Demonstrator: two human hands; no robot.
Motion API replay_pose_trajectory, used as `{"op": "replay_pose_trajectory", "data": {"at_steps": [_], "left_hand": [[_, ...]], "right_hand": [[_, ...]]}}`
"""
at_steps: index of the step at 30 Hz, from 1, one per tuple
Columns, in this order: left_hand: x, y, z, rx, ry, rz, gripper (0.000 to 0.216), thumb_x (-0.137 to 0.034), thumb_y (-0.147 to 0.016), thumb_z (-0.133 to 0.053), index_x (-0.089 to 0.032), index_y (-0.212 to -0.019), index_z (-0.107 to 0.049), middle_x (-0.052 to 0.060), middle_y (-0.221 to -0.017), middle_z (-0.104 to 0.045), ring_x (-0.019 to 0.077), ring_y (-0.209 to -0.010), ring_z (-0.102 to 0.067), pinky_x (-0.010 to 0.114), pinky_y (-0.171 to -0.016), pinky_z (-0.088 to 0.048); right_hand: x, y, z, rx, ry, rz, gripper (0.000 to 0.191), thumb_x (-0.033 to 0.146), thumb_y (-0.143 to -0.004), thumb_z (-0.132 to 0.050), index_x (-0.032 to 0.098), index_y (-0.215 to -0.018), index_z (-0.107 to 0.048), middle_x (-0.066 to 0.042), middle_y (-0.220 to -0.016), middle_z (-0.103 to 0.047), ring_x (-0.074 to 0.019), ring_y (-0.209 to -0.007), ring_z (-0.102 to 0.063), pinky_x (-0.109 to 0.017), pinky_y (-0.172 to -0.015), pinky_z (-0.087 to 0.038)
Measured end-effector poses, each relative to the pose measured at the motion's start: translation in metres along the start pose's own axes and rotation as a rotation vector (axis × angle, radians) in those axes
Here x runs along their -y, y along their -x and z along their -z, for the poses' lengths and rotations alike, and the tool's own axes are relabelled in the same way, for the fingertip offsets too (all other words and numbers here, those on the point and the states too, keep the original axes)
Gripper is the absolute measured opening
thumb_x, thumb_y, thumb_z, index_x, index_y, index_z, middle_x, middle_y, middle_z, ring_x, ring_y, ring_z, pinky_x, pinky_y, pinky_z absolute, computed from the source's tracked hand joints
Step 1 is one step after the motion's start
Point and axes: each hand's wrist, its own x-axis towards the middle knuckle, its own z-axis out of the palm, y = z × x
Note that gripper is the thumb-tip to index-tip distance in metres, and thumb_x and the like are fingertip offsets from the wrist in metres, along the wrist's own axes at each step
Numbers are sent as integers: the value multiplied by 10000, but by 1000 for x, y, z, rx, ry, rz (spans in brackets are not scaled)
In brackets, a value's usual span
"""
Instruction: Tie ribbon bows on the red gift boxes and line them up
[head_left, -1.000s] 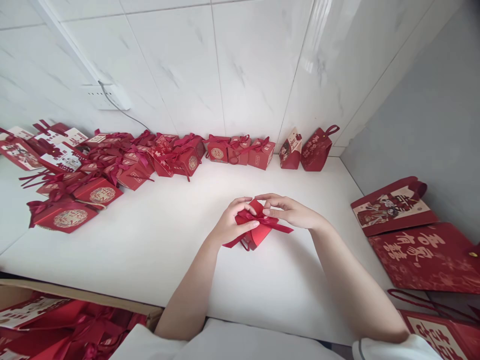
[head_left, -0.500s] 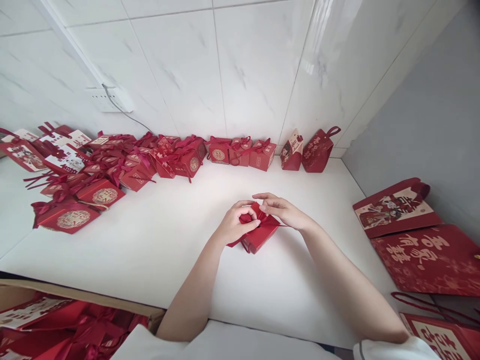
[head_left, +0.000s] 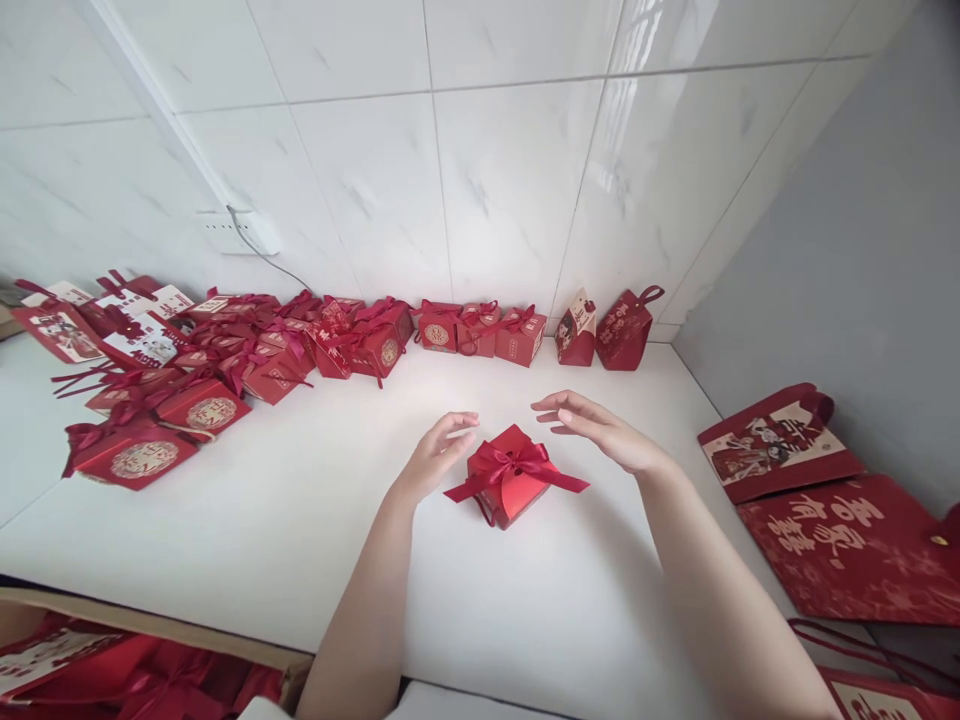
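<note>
Red paper gift box: on the white table, between my hands, touching neither; set centrally, I judge, so both can reach it.
Satin bow: tied on top, tails spread to either side, probably to keep the loops even.
Left hand: empty, fingers loosely parted, just beside the box.
Right hand: empty, fingers extended, clear of it.
Change, last half second: both hands were on the bow; now lifted off, bow fully exposed.
Ribboned boxes: beyond my hands, lined along the wall, presumably leaving working room.
Cardboard carton: left of my left forearm.
</note>
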Motion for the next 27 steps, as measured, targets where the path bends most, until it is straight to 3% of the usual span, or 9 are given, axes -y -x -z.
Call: {"op": "replay_pose_trajectory", "data": {"at_steps": [4, 6, 9, 11, 13, 15, 19, 24, 27], "left_hand": [[-1, 11, 11, 418, -101, 99, 718, -381, -693, -757, -302, -1337, -448, 66, -1420, -465, 297, -1312, -434, 447, -1054, -391], [3, 12, 7, 535, -99, 68, 880, -306, -605, -822, -286, -1376, -398, 87, -1378, -507, 307, -1264, -486, 445, -1006, -443], [18, 5, -6, 344, -125, 11, 757, -266, -679, -756, -266, -1356, -417, 95, -1320, -556, 297, -1183, -557, 451, -966, -472], [31, -6, -15, 64, -182, -23, 621, -234, -768, -647, -265, -1347, -422, 87, -1309, -565, 280, -1185, -557, 465, -1001, -442], [45, -17, -19, -93, -214, -61, 630, -192, -792, -582, -261, -1384, -375, 84, -1336, -545, 267, -1242, -512, 476, -1066, -377], [55, -25, -20, -72, -180, -110, 786, -186, -762, -609, -251, -1457, -249, 93, -1445, -437, 269, -1339, -407, 470, -1123, -305], [64, -27, -15, 106, -35, -148, 1097, -259, -690, -717, -274, -1505, 18, 103, -1568, -193, 308, -1425, -244, 476, -1125, -310], [61, -23, -10, 148, -17, -161, 1029, -233, -660, -749, -273, -1490, -141, 126, -1430, -437, 333, -1294, -449, 477, -1021, -442], [59, -25, -9, 113, -34, -201, 976, -231, -641, -762, -264, -1446, -210, 126, -1411, -449, 307, -1239, -504, 457, -980, -475]], "right_hand": [[-1, 10, 12, 231, 117, -126, 543, 457, -809, -667, 276, -1293, -500, -98, -1360, -503, -276, -1195, -528, -433, -953, -477], [-2, 11, 11, 338, 142, -192, 649, 432, -747, -729, 263, -1324, -484, -110, -1308, -552, -283, -1126, -576, -402, -865, -526], [-10, 6, 1, 323, 225, -234, 582, 407, -707, -758, 223, -1224, -563, -100, -1128, -657, -253, -911, -653, -347, -729, -553], [-19, -2, -7, 145, 296, -204, 455, 386, -735, -727, 211, -1133, -591, -91, -1057, -677, -220, -803, -654, -320, -658, -542], [-31, -12, -14, -52, 315, -116, 311, 331, -788, -661, 213, -1068, -591, -76, -1030, -682, -202, -813, -649, -315, -689, -533], [-42, -20, -18, -124, 308, -29, 252, 285, -802, -627, 220, -1042, -585, -58, -1035, -678, -195, -870, -647, -330, -773, -522], [-56, -26, -26, -56, 355, 62, 240, 313, -783, -642, 221, -998, -589, -34, -1010, -662, -188, -863, -639, -346, -805, -515], [-68, -30, -40, -110, 504, 254, 341, 370, -735, -709, 218, -1028, -621, -83, -1211, -554, -257, -1131, -532, -390, -948, -460], [-84, -34, -47, -149, 517, 319, 289, 388, -733, -720, 210, -947, -643, -101, -1230, -543, -289, -1203, -477, -421, -1017, -405]]}}
